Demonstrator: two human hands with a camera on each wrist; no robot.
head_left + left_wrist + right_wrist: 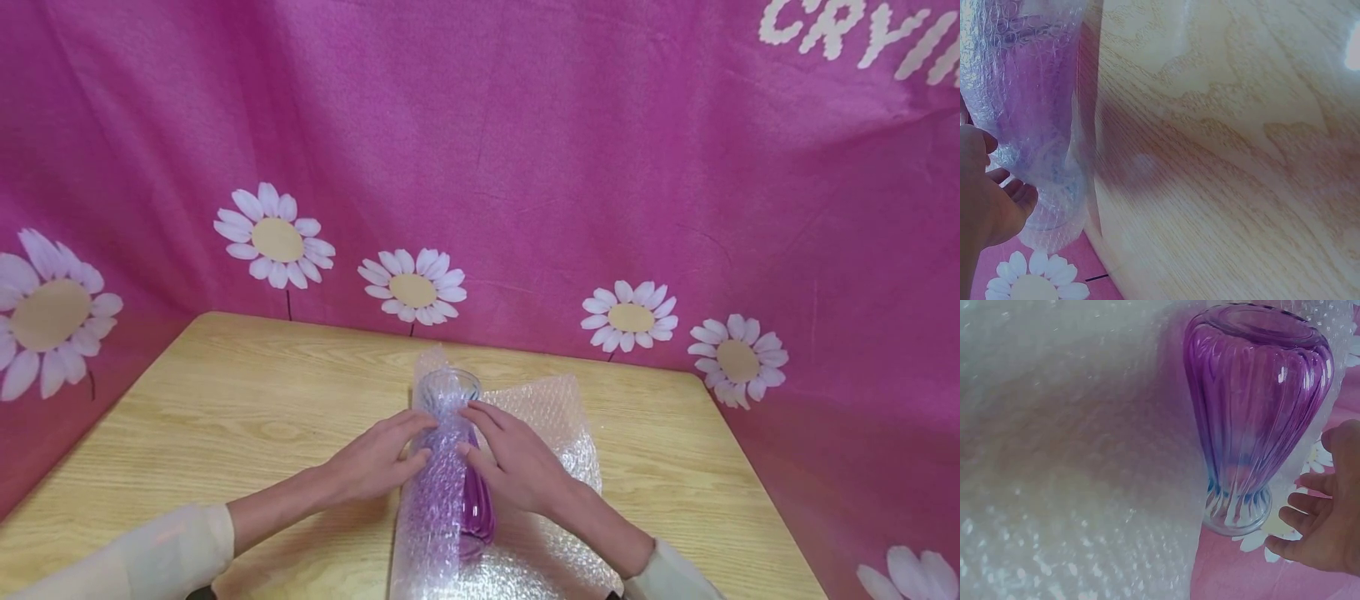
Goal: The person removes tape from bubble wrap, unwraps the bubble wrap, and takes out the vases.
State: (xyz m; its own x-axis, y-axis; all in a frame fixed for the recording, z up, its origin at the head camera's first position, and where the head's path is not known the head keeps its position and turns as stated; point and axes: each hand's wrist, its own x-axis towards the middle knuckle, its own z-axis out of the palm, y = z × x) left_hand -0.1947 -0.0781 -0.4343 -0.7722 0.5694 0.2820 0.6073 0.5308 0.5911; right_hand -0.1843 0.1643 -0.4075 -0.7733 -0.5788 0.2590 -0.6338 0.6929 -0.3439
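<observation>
A ribbed purple glass vase (478, 504) (1250, 406) lies on its side on a sheet of bubble wrap (551, 417) (1072, 444), its clear, bluish flared mouth towards the back. One side of the wrap (1022, 81) is folded over the vase's left part. Against that folded layer, on the left, rest the fingertips of my left hand (375, 458) (997, 203). My right hand (521, 458) (1329, 512) is spread at the vase's right side near the neck, fingertips at the wrap's folded edge; whether every finger touches it, I cannot tell.
Beneath everything is a light wood-grain table (247, 400). A pink cloth backdrop (525, 167) with white daisies and white lettering stands behind the table and at both sides. The wrap's flat part extends to the right of the vase and towards the front.
</observation>
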